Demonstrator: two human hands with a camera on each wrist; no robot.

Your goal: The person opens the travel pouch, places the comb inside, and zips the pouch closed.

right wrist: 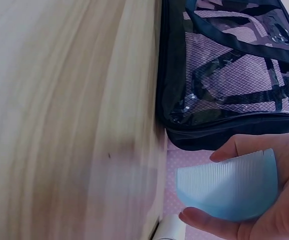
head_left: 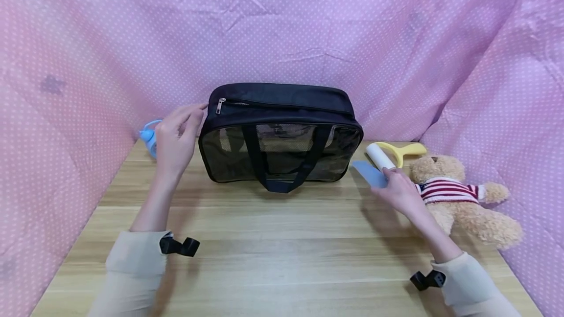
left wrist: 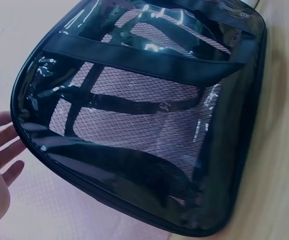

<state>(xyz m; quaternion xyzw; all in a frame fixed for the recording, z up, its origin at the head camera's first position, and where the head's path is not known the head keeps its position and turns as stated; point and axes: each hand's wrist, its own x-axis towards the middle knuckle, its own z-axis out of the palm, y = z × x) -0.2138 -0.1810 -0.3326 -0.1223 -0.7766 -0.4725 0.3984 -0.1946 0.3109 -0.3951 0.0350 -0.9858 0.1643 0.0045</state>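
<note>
A black bag (head_left: 282,111) with clear panels stands upright on the table, its top zipper pull (head_left: 221,106) at the left end. At that upper left end is my left hand (head_left: 176,136), its fingers reaching to the bag's edge; in the left wrist view the fingers (left wrist: 7,145) lie loosely extended beside the rim, and whether they touch it is hard to tell. Just right of the bag, my right hand (head_left: 398,191) holds a light blue comb (right wrist: 227,185) between thumb and fingers. The comb's teeth face the bag in the right wrist view.
A lint roller (head_left: 382,155) with a yellow handle lies behind my right hand. Beside it rests a teddy bear (head_left: 454,194) in a striped sweater. A blue object (head_left: 150,140) is partly hidden behind my left hand. Pink dotted cloth (head_left: 282,23) encloses the wooden table (head_left: 264,258).
</note>
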